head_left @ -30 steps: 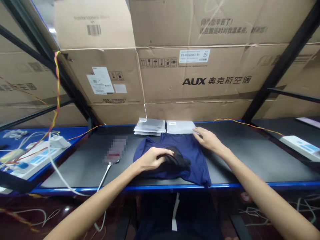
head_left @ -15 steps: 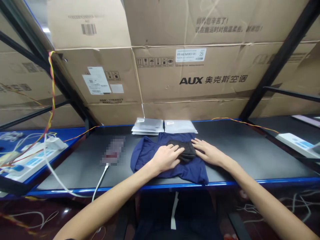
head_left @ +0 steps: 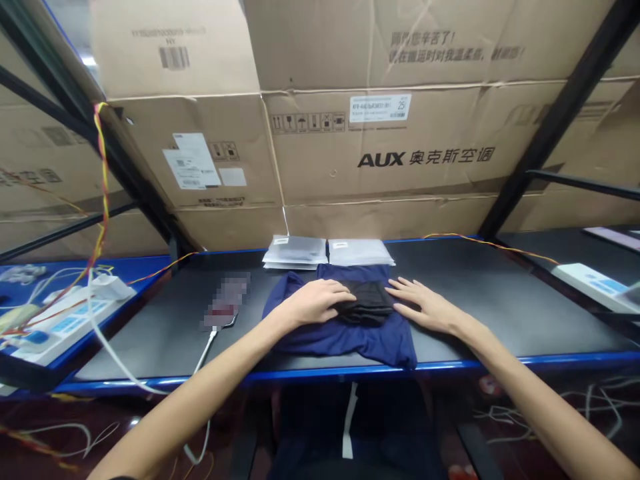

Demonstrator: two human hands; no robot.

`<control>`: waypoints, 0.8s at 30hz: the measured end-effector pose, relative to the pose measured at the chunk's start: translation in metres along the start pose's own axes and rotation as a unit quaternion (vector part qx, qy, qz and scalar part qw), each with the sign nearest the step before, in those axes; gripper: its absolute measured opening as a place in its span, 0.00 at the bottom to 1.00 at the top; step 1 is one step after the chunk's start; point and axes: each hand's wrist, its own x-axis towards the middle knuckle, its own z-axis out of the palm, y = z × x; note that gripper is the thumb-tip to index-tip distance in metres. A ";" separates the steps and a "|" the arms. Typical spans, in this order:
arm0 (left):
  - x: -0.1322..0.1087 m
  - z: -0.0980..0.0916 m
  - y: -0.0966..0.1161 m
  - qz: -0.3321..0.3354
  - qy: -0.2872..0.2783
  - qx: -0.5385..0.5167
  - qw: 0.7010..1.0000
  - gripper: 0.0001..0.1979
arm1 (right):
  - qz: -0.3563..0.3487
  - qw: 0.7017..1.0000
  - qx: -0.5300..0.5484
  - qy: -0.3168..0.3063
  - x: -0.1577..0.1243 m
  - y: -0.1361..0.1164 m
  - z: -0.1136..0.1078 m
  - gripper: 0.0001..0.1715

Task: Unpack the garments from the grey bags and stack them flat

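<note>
A navy blue garment [head_left: 345,337] lies spread on the black worktable [head_left: 500,313]. On top of it sits a small folded black garment [head_left: 367,303]. My left hand [head_left: 315,300] rests flat with fingers stretched onto the black piece's left edge. My right hand [head_left: 423,303] lies flat and open on the navy cloth, fingertips touching the black piece's right edge. Neither hand grips anything.
Two clear plastic packets [head_left: 300,252] [head_left: 360,252] lie just behind the garments. A blurred phone [head_left: 227,303] with a white cable lies to the left. Power strips [head_left: 65,320] [head_left: 593,283] sit at both sides. Large cardboard boxes [head_left: 400,147] form the back wall.
My left hand carried the black garment from the navy cloth's front up to its middle and flattened out. My right hand came from the far packet down to the black piece's right side.
</note>
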 end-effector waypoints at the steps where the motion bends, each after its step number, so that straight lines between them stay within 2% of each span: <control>1: 0.002 0.002 0.000 0.006 -0.002 0.014 1.000 0.23 | -0.001 1.000 0.002 0.002 0.000 0.001 0.001 0.28; 5: 0.011 0.005 0.006 -0.003 0.002 0.048 0.999 0.14 | -0.004 1.000 0.007 0.010 0.000 0.004 0.003 0.28; 10: 0.030 0.003 0.032 -0.130 0.100 0.017 0.986 0.10 | 0.002 1.000 0.006 0.014 0.001 0.006 0.005 0.28; 14: 0.048 0.007 0.059 -0.194 0.101 0.005 0.976 0.11 | -0.004 1.000 0.009 0.030 0.001 0.007 0.004 0.27; 17: 0.059 0.019 0.072 -0.210 0.066 -0.011 0.975 0.14 | -0.004 0.999 0.007 0.052 0.000 0.010 0.005 0.26; 20: 0.063 0.032 0.076 -0.201 0.042 -0.033 0.978 0.16 | 0.003 0.996 0.005 0.089 -0.002 0.014 0.007 0.25; 24: 0.061 0.038 0.073 -0.176 0.075 -0.077 0.979 0.19 | 0.021 0.991 0.004 0.129 -0.002 0.011 0.009 0.24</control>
